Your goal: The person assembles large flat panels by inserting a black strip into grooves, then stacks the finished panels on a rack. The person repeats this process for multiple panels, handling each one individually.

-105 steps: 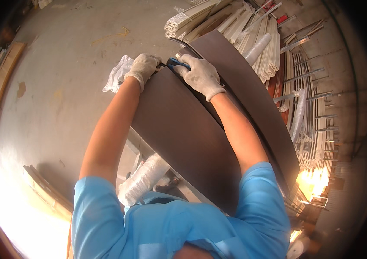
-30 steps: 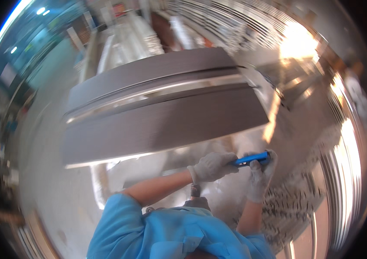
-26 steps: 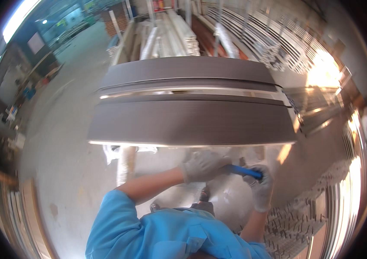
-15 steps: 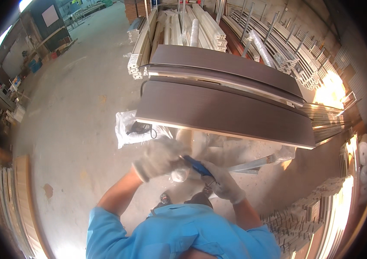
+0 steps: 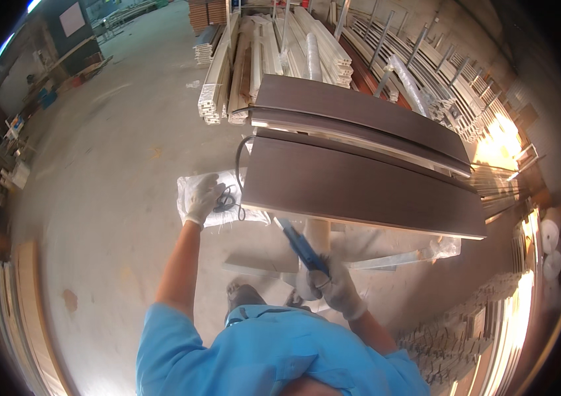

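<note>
In my gloved right hand (image 5: 345, 287) is a blue utility knife (image 5: 305, 252), its tip pointing up and left towards the near edge of a dark brown panel (image 5: 359, 181). My gloved left hand (image 5: 202, 198) is stretched forward over a white plastic sack (image 5: 191, 179) on the left, fingers partly bent and apart. Close beside its fingers lies a coiled black cable (image 5: 225, 199); whether they touch is unclear. Part of the cable runs up along the panel's left end. Behind the near panel is a second dark brown panel (image 5: 359, 105).
White hollow profiles (image 5: 211, 99) are stacked beyond the panels. Metal posts and more long profiles (image 5: 402, 82) stand at the far right. A wrapped metal bar (image 5: 392, 257) lies below the panel. Boards (image 5: 33, 310) lean at the lower left, and bundled bars (image 5: 452, 343) lie at the lower right.
My left hand has left the knife and moved forward and left to the sack. My right hand still holds the knife, now lower and more in view. The panels appear shifted right in the picture.
</note>
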A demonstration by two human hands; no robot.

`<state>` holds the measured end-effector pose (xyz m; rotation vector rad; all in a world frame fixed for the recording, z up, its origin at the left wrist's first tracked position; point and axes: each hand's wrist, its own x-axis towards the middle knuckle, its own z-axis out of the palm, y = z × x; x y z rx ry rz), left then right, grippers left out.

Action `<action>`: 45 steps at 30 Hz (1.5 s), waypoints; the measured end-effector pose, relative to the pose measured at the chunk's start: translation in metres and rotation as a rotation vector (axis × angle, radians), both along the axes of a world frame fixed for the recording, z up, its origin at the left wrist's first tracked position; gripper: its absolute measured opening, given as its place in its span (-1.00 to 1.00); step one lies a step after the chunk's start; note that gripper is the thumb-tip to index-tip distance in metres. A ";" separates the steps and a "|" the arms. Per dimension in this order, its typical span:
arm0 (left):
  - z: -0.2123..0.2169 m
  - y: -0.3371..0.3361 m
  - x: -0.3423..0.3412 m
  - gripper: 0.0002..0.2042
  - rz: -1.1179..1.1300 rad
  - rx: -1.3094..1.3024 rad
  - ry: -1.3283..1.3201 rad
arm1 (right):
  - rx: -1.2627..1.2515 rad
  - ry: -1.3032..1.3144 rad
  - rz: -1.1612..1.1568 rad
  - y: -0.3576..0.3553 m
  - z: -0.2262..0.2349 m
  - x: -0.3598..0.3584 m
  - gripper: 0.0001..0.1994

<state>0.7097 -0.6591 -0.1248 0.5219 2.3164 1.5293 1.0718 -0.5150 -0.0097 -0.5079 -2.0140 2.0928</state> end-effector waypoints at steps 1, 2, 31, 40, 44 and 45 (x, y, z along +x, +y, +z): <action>-0.004 0.007 -0.016 -0.49 -0.050 0.061 -0.070 | -0.042 -0.064 0.004 -0.012 0.000 -0.005 -0.76; -0.007 0.015 -0.034 -0.47 -0.084 0.001 -0.001 | -0.032 -0.095 0.016 -0.025 -0.004 -0.015 -0.76; -0.006 0.029 -0.116 -0.75 -0.730 0.214 -0.505 | 0.918 -0.179 -0.717 -0.073 -0.121 -0.273 -0.70; 0.067 0.002 -0.096 -0.74 -0.653 0.344 -0.439 | 0.756 -0.751 -0.464 -0.054 -0.172 -0.236 -0.72; 0.081 -0.017 -0.159 -0.78 -0.446 0.482 -0.055 | 0.708 -0.981 -0.306 -0.093 -0.216 -0.150 -0.64; 0.079 -0.018 -0.182 -0.79 -0.355 0.404 0.019 | 0.648 -1.160 -0.225 -0.101 -0.224 -0.137 -0.61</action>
